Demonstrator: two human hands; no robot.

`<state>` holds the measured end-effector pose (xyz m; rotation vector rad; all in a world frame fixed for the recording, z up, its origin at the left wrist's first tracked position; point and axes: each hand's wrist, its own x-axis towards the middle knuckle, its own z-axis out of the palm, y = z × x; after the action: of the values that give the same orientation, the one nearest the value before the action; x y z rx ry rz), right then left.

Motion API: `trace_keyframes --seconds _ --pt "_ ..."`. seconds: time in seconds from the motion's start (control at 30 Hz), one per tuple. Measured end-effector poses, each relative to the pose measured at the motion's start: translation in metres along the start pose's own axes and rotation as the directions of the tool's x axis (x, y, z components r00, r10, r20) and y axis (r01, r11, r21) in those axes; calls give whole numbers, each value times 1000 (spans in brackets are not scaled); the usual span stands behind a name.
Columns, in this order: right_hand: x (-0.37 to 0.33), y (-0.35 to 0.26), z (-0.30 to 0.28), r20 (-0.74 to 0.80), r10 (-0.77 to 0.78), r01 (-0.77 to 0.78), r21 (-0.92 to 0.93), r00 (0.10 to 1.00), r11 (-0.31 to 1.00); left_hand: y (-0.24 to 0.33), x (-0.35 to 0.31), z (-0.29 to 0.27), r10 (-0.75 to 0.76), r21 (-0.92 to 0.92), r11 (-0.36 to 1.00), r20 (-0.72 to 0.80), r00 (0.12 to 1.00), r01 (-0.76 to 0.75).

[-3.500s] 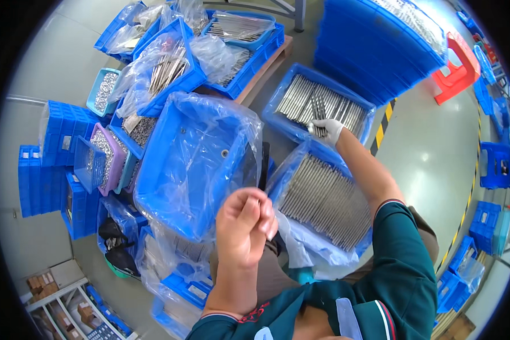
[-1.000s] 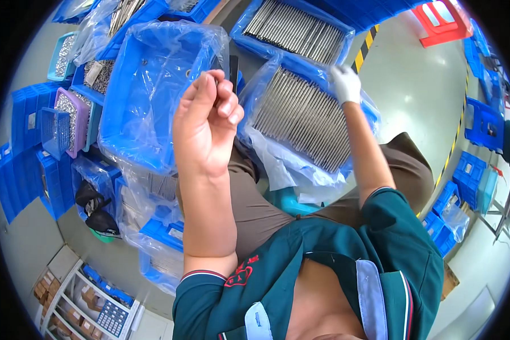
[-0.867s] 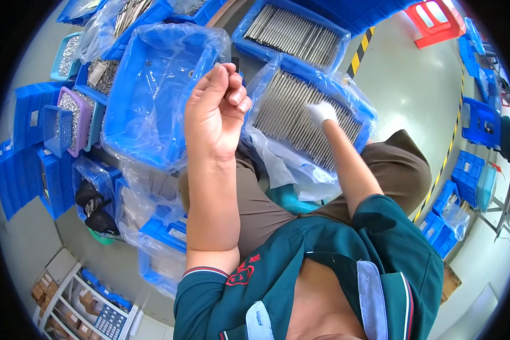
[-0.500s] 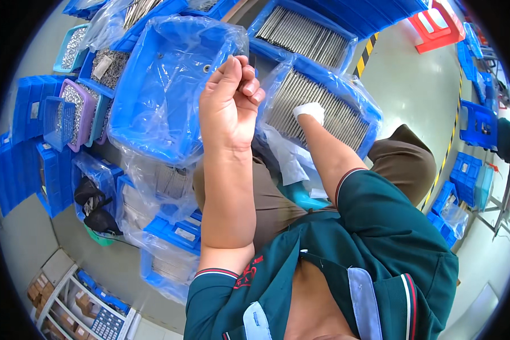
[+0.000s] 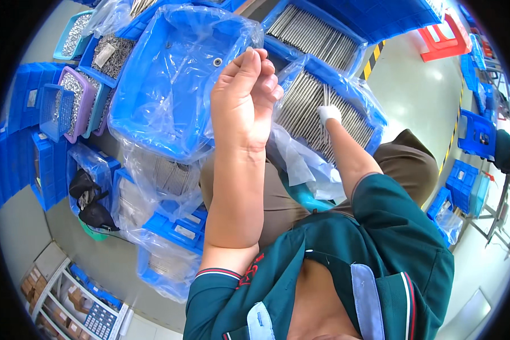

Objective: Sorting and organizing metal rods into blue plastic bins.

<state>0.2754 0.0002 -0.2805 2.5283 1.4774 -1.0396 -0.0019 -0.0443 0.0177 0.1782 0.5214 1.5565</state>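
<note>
My left hand (image 5: 245, 99) is bare and raised in front of the right edge of a large blue bin (image 5: 119, 107) lined with clear plastic. Its thumb and fingers are curled together; whatever they may hold is hidden. A small metal ring (image 5: 217, 62) lies in that bin. My right hand (image 5: 330, 114), in a white glove, is closed over thin metal rods (image 5: 324, 137) at a plastic-lined blue crate (image 5: 381, 126). The gripped rods stand a little above the packed row (image 5: 300, 96) and run along it.
Another crate of rods (image 5: 311, 31) sits beyond. Baskets of small metal parts, among them a purple one (image 5: 68, 71), stand at the left. A red stool (image 5: 445, 39) is at the far right. Loose plastic sheeting (image 5: 300, 153) hangs between my knees and the crate.
My right hand has moved slightly up and right, and rods now show gripped in it. The left hand stays raised with its fingers curled; the view has shifted a little.
</note>
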Motion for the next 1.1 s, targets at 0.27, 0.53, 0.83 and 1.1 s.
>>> trace_keyframes --seconds 0.27,0.53,0.83,1.1 --pt "-83 -5 -54 569 -490 -544 812 661 209 -18 3 -2 -56 105 992 -132 990 71" --pt "-182 -31 -158 446 -743 -333 890 499 310 -50 13 -13 -111 196 970 -173 979 145" --pt "-208 -15 -212 442 -764 -162 894 470 418 -99 -8 20 -491 425 773 -70 869 471" --pt "-209 -9 -195 380 -756 -121 919 533 376 -120 -12 34 -389 579 736 -61 919 350"
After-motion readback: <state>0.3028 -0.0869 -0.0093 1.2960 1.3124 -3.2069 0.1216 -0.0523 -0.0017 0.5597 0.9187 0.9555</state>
